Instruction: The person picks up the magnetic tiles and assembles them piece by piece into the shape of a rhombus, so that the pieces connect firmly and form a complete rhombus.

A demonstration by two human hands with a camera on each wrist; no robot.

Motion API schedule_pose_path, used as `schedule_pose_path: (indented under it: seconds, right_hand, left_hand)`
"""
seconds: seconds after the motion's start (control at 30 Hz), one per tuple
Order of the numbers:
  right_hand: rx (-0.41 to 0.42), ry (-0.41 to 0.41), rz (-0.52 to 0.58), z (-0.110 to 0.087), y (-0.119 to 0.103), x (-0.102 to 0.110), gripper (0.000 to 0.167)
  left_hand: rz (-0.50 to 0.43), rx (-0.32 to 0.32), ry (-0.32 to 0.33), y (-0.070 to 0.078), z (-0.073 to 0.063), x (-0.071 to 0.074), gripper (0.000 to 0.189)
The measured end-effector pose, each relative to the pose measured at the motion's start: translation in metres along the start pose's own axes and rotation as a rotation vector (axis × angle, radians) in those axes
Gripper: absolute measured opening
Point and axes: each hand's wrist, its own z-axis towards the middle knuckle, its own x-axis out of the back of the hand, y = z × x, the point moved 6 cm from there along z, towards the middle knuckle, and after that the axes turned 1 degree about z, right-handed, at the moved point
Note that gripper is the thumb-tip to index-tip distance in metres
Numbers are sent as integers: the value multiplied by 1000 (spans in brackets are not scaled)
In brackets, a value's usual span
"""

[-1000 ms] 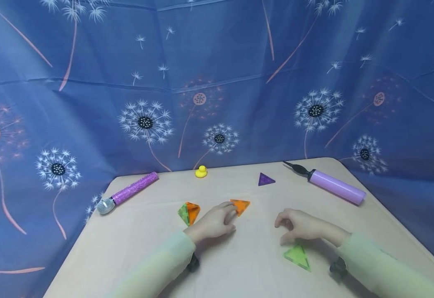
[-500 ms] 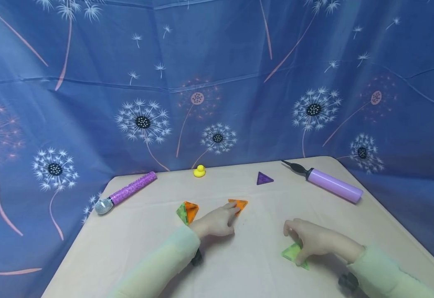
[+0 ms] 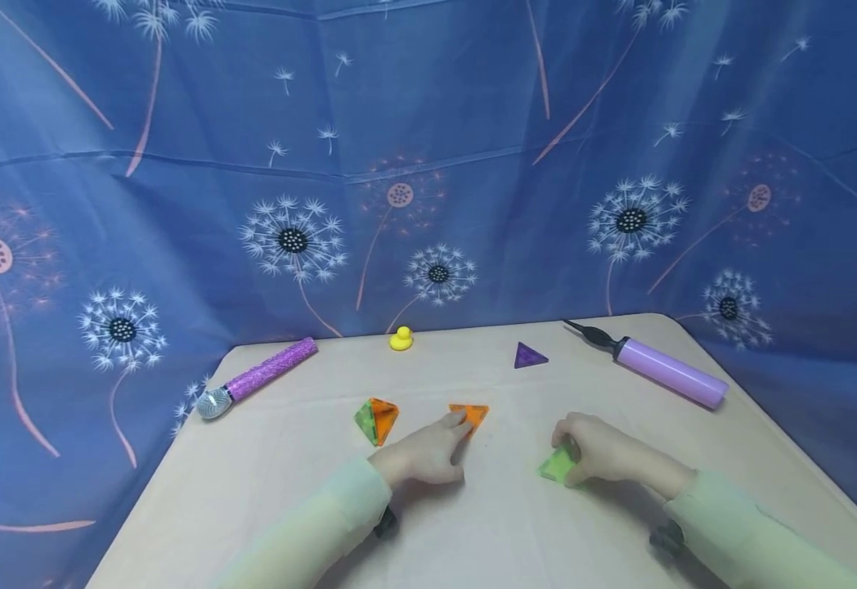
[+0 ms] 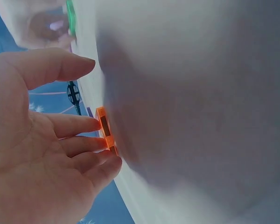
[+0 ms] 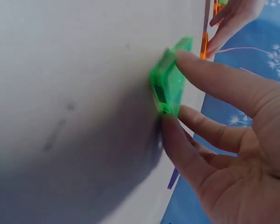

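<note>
I'm watching for slip or skid: right hand (image 3: 596, 448) pinching green tile (image 3: 555, 465) by its edges, left hand (image 3: 423, 452), fingers relaxed, merely touching orange tile (image 3: 478, 413).

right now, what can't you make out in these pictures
Head view: part of the orange triangle, hidden by the left hand.
Head view: part of the green triangle, hidden by the right hand.
Left wrist view: green triangle's end, cut off by top edge.
Right wrist view: rest of left hand, cut off by top edge.
</note>
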Motion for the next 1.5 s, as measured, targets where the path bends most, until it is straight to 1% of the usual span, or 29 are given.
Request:
schedule_pose_path:
  seconds: [0.13, 0.27, 0.4, 0.67, 0.77, 0.87, 0.97, 1.07, 1.2, 1.3, 1.4, 1.5]
  right_hand:
    - [-17, 40, -8, 17, 5, 3, 51]
    - [-31, 65, 2, 35, 10, 6, 54]
    - [-82, 69, 37, 49, 16, 6, 56]
    - [-145, 65, 31, 73, 21, 9, 57]
    - [-169, 58, 33, 80, 22, 10, 56]
    - [-181, 57, 39, 87, 23, 11, 54]
    - [-185, 65, 54, 93, 21, 12, 54]
    - [-177, 80, 76, 99, 19, 11, 56]
    - [-160, 109, 139, 109, 17, 5, 64]
    - [-158, 146, 202, 117, 16, 2, 66]
    - [-137, 170, 242, 124, 14, -1, 60]
    - [-114, 166, 268, 129, 10, -5, 52]
  left_hand:
    - [-5, -16, 2, 1, -4, -1, 76]
    - [-15, -16, 1, 0, -6, -3, 77]
    - [-14, -14, -2, -1, -8, -4, 77]
    - [5, -17, -1, 1, -10, -2, 75]
    - [-2, -16, -11, 3, -13, -2, 75]
    - [20, -21, -22, 4, -16, -1, 75]
    - [39, -20, -40, 6, -19, 0, 74]
    - [50, -14, -58, 7, -21, 0, 73]
    - [67, -15, -71, 8, -21, 0, 72]
    - [85, -24, -69, 7, -20, 0, 71]
    - [92, -39, -61, 7, -18, 0, 71]
    - [80, -56, -55, 7, -15, 0, 72]
